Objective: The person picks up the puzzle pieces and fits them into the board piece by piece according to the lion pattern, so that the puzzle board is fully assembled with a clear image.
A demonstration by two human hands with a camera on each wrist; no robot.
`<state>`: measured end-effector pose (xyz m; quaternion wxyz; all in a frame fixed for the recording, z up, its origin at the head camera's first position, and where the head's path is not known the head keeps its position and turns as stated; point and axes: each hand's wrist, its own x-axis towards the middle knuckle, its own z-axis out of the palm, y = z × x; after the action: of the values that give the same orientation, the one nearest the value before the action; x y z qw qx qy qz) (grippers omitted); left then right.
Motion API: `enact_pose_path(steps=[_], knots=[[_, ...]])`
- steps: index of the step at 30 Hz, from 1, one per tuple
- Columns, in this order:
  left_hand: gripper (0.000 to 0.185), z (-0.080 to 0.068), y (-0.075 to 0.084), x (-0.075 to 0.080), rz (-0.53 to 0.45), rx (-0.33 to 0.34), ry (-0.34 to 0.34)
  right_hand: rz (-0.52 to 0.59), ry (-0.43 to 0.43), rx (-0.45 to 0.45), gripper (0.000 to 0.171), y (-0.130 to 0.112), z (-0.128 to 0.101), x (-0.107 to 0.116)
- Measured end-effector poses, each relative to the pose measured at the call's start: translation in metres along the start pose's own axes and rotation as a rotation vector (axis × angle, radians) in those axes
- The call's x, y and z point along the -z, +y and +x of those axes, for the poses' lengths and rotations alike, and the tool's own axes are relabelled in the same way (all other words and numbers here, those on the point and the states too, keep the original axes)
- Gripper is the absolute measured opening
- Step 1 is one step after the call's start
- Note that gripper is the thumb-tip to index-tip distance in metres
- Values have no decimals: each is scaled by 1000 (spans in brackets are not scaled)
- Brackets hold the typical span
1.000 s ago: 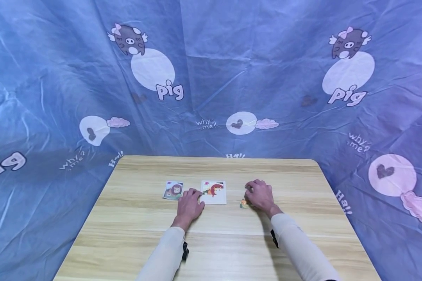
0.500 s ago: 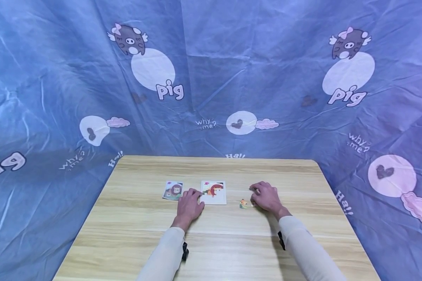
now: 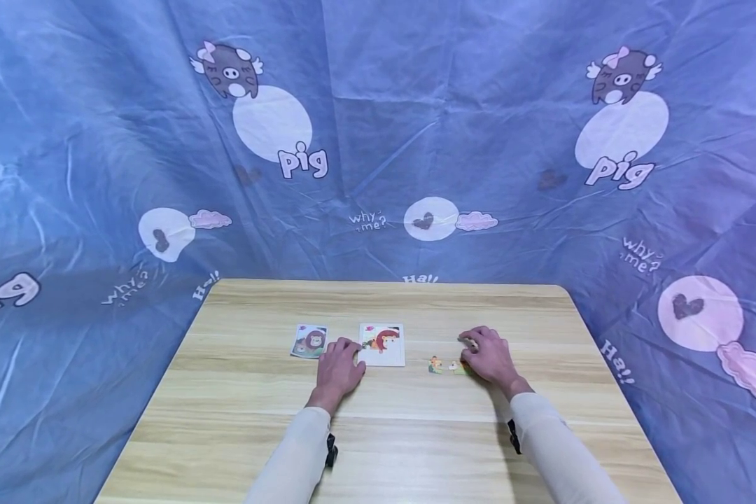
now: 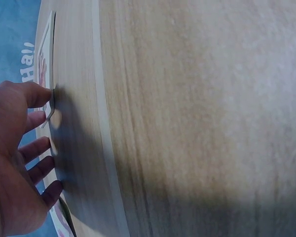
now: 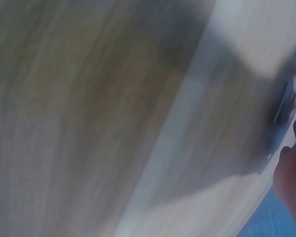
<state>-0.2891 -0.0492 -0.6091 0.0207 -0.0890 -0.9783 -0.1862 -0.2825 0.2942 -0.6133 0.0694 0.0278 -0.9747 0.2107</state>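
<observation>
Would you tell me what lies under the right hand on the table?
The right hand rests, fingers curled, on the table, with small coloured pieces showing just beside it. Whether more pieces lie beneath it is covered.

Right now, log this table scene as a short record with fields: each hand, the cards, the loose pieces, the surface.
left hand: rests on the table, fingertips touching the lower left edge of the puzzle board
right hand: fingers curled on the table; whether it holds anything cannot be told
lion card: flat, left of the left hand
small pieces: lie just left of the right hand
table: light wood
backdrop: blue cloth with pig print
</observation>
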Motion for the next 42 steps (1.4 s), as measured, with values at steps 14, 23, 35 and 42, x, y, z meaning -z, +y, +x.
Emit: enact_pose_path(steps=[14, 23, 35, 42], knots=[[35, 1, 0, -2, -3, 4, 6, -18, -6, -86, 41, 16, -8, 6], [36, 1, 1, -2, -1, 6, 0, 48, -48, -157, 36, 20, -8, 11], [36, 0, 1, -1, -8, 12, -10, 82, -128, -225, 30, 22, -1, 19], [36, -1, 1, -1, -12, 6, -5, 138, -109, -220, 23, 21, 0, 20]])
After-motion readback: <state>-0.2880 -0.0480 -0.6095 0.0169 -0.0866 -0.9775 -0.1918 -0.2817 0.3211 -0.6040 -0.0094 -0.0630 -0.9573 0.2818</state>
